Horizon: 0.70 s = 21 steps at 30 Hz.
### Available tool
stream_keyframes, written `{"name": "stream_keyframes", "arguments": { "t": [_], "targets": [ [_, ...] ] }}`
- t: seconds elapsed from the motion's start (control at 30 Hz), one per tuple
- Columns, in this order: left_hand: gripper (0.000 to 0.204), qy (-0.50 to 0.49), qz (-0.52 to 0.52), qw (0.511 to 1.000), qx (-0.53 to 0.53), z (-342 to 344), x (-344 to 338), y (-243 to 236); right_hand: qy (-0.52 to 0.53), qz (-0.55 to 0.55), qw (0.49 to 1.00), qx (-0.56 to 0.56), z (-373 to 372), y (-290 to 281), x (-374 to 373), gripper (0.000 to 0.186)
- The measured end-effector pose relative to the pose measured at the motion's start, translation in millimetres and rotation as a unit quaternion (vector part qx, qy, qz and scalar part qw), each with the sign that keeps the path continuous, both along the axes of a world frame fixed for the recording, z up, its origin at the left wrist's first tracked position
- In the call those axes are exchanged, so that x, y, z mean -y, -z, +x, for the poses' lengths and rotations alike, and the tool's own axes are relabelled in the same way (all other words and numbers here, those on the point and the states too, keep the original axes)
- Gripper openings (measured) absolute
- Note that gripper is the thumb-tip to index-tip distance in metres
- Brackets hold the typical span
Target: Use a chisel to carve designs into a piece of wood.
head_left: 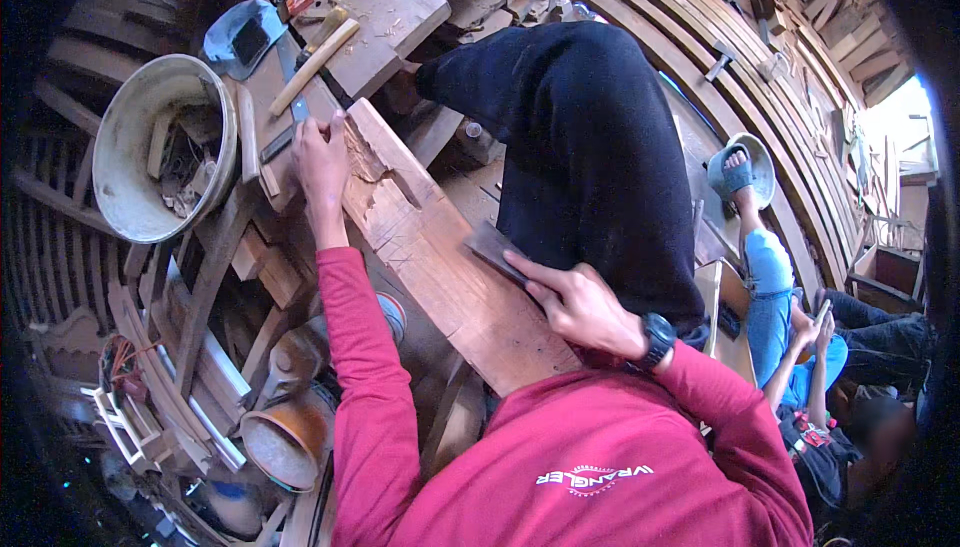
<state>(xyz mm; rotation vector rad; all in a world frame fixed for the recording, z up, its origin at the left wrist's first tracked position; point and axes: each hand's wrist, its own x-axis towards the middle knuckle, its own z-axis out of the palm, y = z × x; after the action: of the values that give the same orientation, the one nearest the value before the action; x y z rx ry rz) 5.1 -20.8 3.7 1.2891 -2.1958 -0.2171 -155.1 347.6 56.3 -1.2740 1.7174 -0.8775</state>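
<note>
A long wooden board (pixel 430 247) slants across from the upper left to my lap, with a rough, chipped-out slot near its far end. My right hand (pixel 590 309) closes around a flat dark metal blade (pixel 495 252) that lies over the board's right edge, index finger stretched along it. Beside the far end, my left hand (pixel 322 169) has its fingers curled at a bluish metal piece (pixel 299 109); whether they grip it is hidden. Just beyond lies a pale wooden handle (pixel 315 67).
A whitish bucket (pixel 110 152) with wood scraps stands left. Shavings lie on a wooden bench (pixel 390 7) ahead. My raised knee (pixel 590 97) is right of the board. Long planks (pixel 720 57) and a hammer (pixel 718 62) lie further right. Another person (pixel 800 347) sits at the right.
</note>
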Motion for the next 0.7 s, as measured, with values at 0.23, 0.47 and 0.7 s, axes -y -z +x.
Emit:
{"name": "stream_keyframes", "arguments": {
  "t": [0.23, 0.47, 0.7],
  "targets": [
    [0.044, -0.02, 0.008, 1.0, 0.006, 5, -1, 9, -0.015, -0.007, 1.0, -0.004, -6, -3, 32, 0.043],
    [0.043, -0.032, -0.028, 0.999, 0.008, 3, 2, 9, -0.015, 0.039, 0.999, 0.01, -13, -11, 16, 0.041],
    [0.041, -0.05, 0.016, 0.999, 0.0, 4, 2, 13, -0.022, -0.002, 1.0, -0.008, -4, -4, 1, 0.042]
  ]
}}
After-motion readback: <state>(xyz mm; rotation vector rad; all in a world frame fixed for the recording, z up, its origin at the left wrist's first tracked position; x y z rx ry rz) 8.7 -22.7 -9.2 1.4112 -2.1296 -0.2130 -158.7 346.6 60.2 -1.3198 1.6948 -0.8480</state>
